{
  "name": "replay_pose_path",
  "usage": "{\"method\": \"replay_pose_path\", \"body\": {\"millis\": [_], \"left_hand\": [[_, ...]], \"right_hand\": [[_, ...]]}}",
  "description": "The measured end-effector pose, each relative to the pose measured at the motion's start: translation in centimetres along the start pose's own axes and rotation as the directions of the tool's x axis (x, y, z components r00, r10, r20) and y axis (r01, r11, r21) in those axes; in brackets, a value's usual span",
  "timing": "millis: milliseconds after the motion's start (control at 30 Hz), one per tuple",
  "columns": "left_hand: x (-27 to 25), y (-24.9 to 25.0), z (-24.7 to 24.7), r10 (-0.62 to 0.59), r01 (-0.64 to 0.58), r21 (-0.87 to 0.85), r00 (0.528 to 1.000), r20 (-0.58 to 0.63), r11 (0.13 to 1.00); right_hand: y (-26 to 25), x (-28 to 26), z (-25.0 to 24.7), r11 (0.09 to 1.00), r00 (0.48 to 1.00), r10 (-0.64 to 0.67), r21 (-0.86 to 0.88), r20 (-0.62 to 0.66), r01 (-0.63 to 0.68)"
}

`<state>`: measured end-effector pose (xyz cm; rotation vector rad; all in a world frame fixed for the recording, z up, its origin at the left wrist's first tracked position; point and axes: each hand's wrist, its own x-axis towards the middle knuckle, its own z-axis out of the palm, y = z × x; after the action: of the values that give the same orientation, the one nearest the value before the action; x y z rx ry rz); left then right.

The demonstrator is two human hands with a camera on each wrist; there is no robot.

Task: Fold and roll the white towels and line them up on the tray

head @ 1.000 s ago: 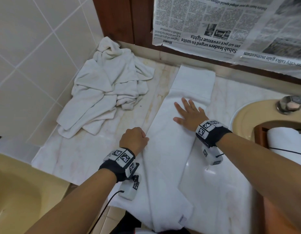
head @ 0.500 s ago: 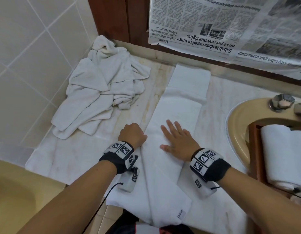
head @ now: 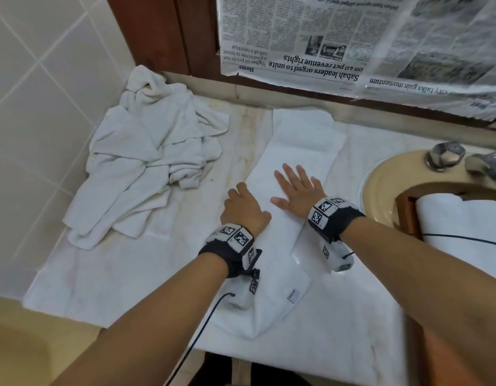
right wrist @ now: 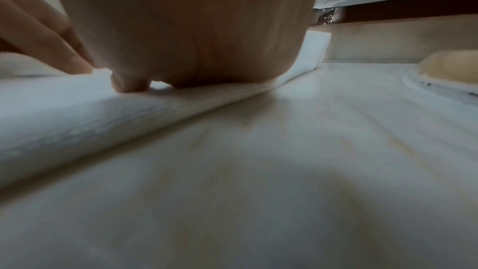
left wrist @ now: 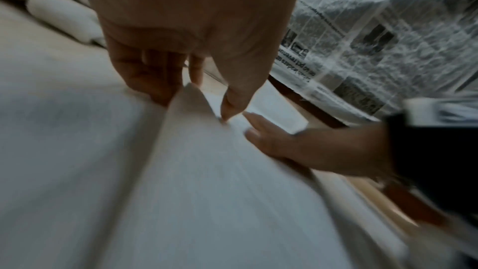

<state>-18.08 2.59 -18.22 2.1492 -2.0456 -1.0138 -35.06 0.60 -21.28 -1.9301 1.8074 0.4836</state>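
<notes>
A long folded white towel (head: pixel 274 260) lies as a strip on the marble counter (head: pixel 129 274), running away from me. My left hand (head: pixel 238 196) is curled at the strip's left edge. In the left wrist view its fingers (left wrist: pixel 155 81) and thumb pinch up a ridge of the towel (left wrist: pixel 207 171). My right hand (head: pixel 294 182) lies flat on the strip with fingers spread, just right of the left hand. The right wrist view shows the palm (right wrist: pixel 181 48) pressing the towel (right wrist: pixel 77 114) down. At the right, a wooden tray (head: pixel 405 215) in the sink holds a rolled white towel (head: pixel 464 218).
A heap of crumpled white towels (head: pixel 146 162) sits at the back left against the tiled wall. A beige sink (head: pixel 380 185) with a chrome tap (head: pixel 447 156) is at the right. Newspaper (head: pixel 352 37) covers the wall behind. A cable (head: pixel 202 330) hangs from my left wrist.
My right hand slid toward me along the towel, then away again to mid-strip. My left hand moved forward along the left edge, ending closer to the right hand.
</notes>
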Motion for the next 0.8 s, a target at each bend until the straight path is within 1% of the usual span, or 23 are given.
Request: {"method": "replay_pose_path", "body": {"millis": [100,233,300,367,433,467,533,567,600,667,733,800], "left_hand": [[-2.3,0.1,2.1,0.020,-0.019,0.037,1.000,-0.023,0.999],[-3.5,-0.3,2.0,0.061,-0.063,0.067,0.998,0.030,0.996],[-3.5,-0.9,0.9,0.060,-0.060,-0.001,0.998,0.031,0.998],[-3.2,-2.0,-0.5,0.027,-0.023,-0.107,0.999,0.040,0.994],[-2.7,-3.4,-2.0,-0.048,0.065,-0.185,0.994,0.097,0.980],[-2.5,-4.3,-2.7,-0.082,0.108,-0.178,0.986,0.146,0.978],[-2.7,-5.8,-3.6,-0.126,0.150,-0.075,0.959,0.255,0.986],[-3.0,-6.5,-3.7,-0.137,0.153,-0.034,0.949,0.284,0.988],[-3.4,-7.1,-3.8,-0.136,0.152,-0.028,0.939,0.317,0.988],[-4.4,-8.1,-4.0,-0.108,0.148,-0.073,0.913,0.394,0.986],[-4.9,-9.0,-4.5,-0.084,0.155,-0.126,0.892,0.444,0.980],[-5.0,-9.9,-5.5,-0.097,0.221,-0.231,0.888,0.450,0.947]], "right_hand": [[0.1,0.4,-0.3,1.000,1.000,0.004,0.014,0.003,-0.004],[0.1,0.3,-0.2,1.000,1.000,0.006,0.013,-0.020,-0.006],[0.0,0.3,-0.2,1.000,1.000,0.007,0.012,-0.020,-0.007],[0.0,0.4,-0.2,1.000,1.000,0.007,0.007,-0.024,-0.007],[0.0,0.5,-0.1,1.000,1.000,0.012,-0.006,-0.028,-0.012],[0.1,0.6,-0.1,1.000,0.999,0.014,-0.013,-0.030,-0.014],[0.2,0.7,0.0,1.000,0.999,0.014,-0.022,-0.034,-0.015],[0.2,0.8,0.0,1.000,0.999,0.012,-0.025,-0.035,-0.013],[0.3,0.8,0.0,1.000,0.999,0.009,-0.028,-0.037,-0.010],[0.4,1.0,0.0,0.999,0.999,0.006,-0.033,-0.047,-0.008],[0.5,1.0,0.2,0.999,0.997,0.007,-0.031,-0.072,-0.010],[0.3,1.0,0.2,1.000,0.995,0.016,-0.018,-0.100,-0.018]]}}
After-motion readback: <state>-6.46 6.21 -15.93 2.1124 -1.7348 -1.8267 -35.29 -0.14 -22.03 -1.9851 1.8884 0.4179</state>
